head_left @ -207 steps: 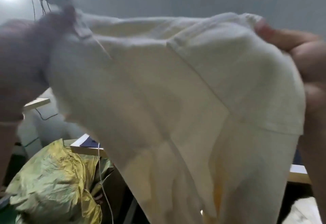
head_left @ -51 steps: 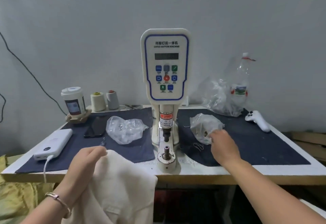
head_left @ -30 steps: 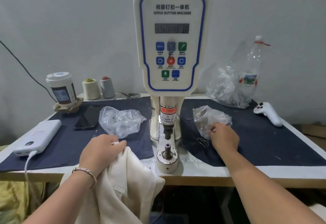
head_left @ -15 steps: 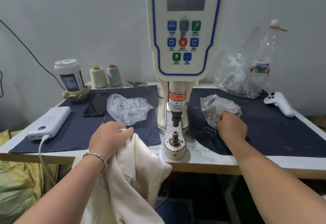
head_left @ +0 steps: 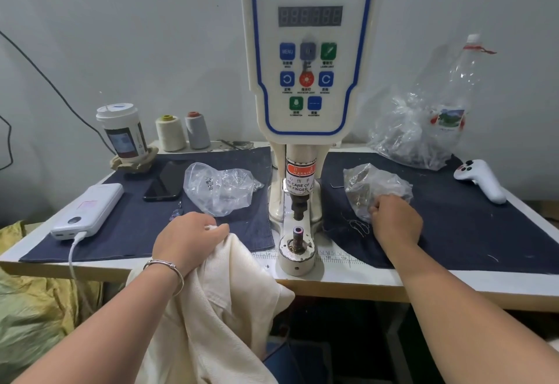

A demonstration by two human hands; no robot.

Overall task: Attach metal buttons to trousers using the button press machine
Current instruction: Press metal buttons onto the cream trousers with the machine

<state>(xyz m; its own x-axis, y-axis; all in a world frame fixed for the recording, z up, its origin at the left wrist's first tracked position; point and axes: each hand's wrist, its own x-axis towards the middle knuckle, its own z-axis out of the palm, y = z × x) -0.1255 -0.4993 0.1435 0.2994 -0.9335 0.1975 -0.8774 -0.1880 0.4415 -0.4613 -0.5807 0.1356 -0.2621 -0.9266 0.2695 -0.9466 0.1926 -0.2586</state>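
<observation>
**Trousers parked, now fishing for a button**

So the cream cotton trousers [head_left: 217,308] were up in the air a few seconds back, filling the whole view, and now they're down at the near edge of the white worktable [head_left: 423,280], draped over it just left of the machine. The left hand [head_left: 189,238] has its fingers curled round a bunch of the fabric at the top, holding it ready.

The right hand [head_left: 394,221] has gone to the small crinkly clear plastic bag [head_left: 375,185] lying on the dark denim mat [head_left: 484,232] to the right, and over the last second it's settled in against the bag's near edge. Fingers are curled at the bag, but I can't tell whether they've actually pinched a metal button or just plastic.

The white servo button machine [head_left: 308,51] stands in the middle, and its round steel lower die [head_left: 298,250] looks bare, no fabric over it. My read: loading hasn't begun; a button comes out first, then the waistband goes over the die.
</observation>
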